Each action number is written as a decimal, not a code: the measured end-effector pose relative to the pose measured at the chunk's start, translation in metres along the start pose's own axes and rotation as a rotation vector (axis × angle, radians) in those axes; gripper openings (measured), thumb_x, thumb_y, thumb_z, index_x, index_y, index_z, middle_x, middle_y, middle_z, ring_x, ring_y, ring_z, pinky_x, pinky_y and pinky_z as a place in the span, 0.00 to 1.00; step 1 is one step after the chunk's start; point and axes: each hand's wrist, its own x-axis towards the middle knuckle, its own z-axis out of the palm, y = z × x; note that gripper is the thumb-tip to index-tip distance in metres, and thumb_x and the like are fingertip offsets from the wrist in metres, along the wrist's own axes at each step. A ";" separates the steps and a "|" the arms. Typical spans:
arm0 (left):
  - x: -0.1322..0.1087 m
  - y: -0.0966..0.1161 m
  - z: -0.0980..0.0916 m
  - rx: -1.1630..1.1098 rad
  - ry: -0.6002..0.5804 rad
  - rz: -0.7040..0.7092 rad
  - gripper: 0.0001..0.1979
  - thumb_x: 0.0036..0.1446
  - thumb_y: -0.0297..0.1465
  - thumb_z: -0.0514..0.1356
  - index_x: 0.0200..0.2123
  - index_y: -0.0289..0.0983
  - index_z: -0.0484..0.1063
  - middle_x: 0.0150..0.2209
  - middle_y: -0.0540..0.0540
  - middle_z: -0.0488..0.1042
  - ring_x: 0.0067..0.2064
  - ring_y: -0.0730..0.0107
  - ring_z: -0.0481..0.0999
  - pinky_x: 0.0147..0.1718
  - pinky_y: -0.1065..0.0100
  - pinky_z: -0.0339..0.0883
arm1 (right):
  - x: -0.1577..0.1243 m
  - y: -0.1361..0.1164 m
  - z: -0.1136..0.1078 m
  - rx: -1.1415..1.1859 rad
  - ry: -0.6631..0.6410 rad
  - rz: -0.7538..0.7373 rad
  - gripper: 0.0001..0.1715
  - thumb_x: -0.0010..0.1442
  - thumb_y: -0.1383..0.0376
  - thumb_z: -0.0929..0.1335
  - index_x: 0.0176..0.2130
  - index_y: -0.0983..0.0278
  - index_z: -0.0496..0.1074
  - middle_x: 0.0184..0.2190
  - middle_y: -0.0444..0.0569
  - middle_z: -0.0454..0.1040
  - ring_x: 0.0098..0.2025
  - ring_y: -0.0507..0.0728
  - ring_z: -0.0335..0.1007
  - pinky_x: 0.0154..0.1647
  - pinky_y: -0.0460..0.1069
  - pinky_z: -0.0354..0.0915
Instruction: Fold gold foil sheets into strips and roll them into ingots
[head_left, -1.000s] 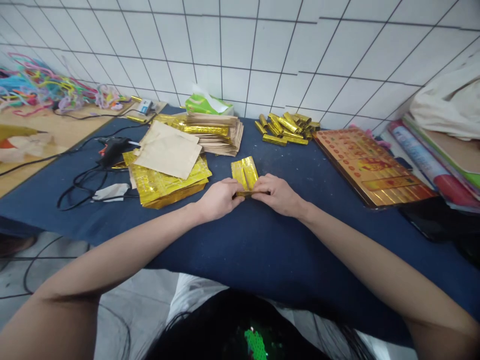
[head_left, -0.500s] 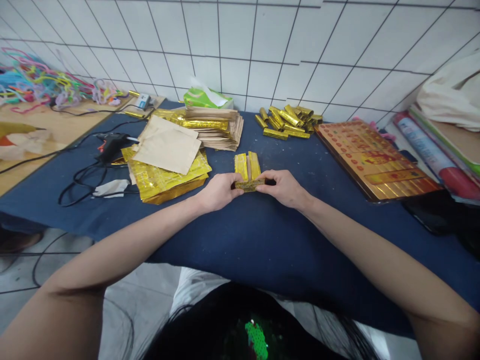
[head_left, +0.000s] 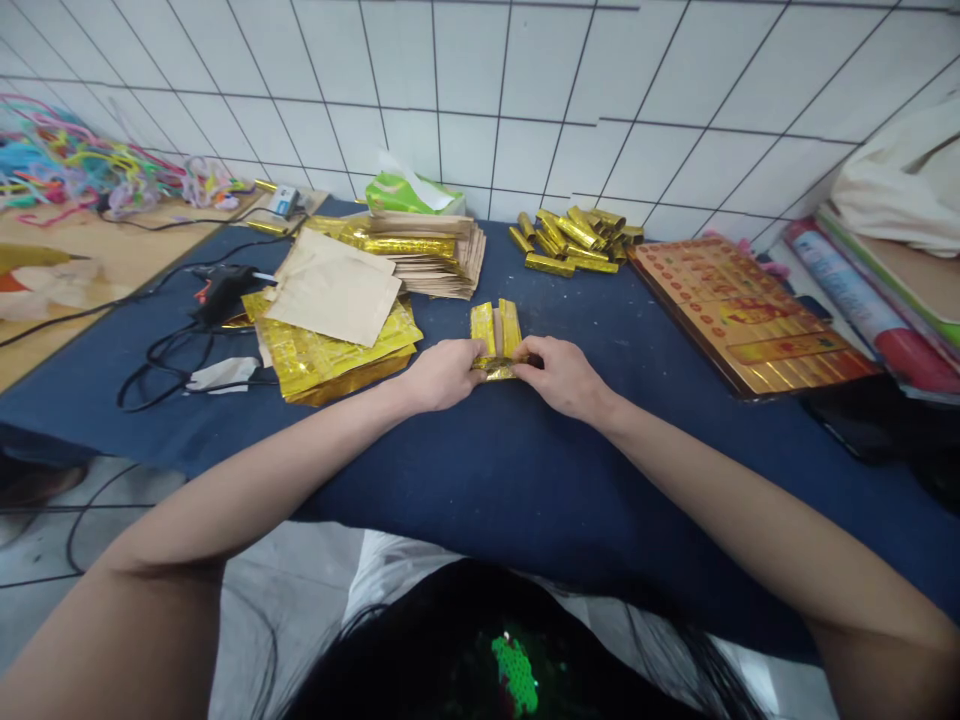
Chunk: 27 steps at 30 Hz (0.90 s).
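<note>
A small piece of gold foil paper, with a brown strip down its middle, lies on the blue cloth in front of me. Its near edge is folded up into a shiny roll. My left hand pinches the left end of that fold with thumb and fingers. At the right end, my right hand is closed on the fold in the same way. Fingertips hide both ends of the roll. Beyond the paper, a heap of short gold paper tubes lies near the wall.
To the left are gold foil sheets under a beige paper sheet, a stack of brown paper, a green tissue pack and a black glue gun with its cable. A gold-red printed pack lies right.
The fold at the paper's near edge has turned over and now shows a shinier, rounder face. Both hands have shifted slightly inward, fingers still on its ends.
</note>
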 end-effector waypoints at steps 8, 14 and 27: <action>-0.006 -0.001 0.005 0.063 0.149 0.249 0.01 0.52 0.26 0.56 0.29 0.35 0.67 0.33 0.46 0.70 0.38 0.65 0.68 0.40 0.65 0.63 | -0.006 -0.001 -0.002 0.006 -0.014 -0.067 0.04 0.52 0.69 0.65 0.28 0.62 0.70 0.29 0.45 0.73 0.33 0.54 0.64 0.38 0.50 0.59; -0.010 -0.002 0.006 0.048 0.171 0.307 0.11 0.54 0.24 0.54 0.42 0.34 0.67 0.38 0.44 0.71 0.42 0.64 0.68 0.43 0.64 0.63 | -0.007 0.002 -0.005 -0.019 -0.023 -0.095 0.05 0.53 0.67 0.65 0.29 0.61 0.72 0.30 0.45 0.75 0.36 0.56 0.64 0.39 0.51 0.60; 0.003 -0.003 -0.008 0.035 -0.028 0.343 0.07 0.52 0.32 0.59 0.32 0.35 0.74 0.38 0.46 0.69 0.44 0.65 0.68 0.47 0.65 0.61 | 0.002 0.010 -0.011 0.155 -0.058 -0.041 0.06 0.49 0.66 0.66 0.28 0.64 0.74 0.28 0.45 0.75 0.32 0.53 0.67 0.38 0.50 0.59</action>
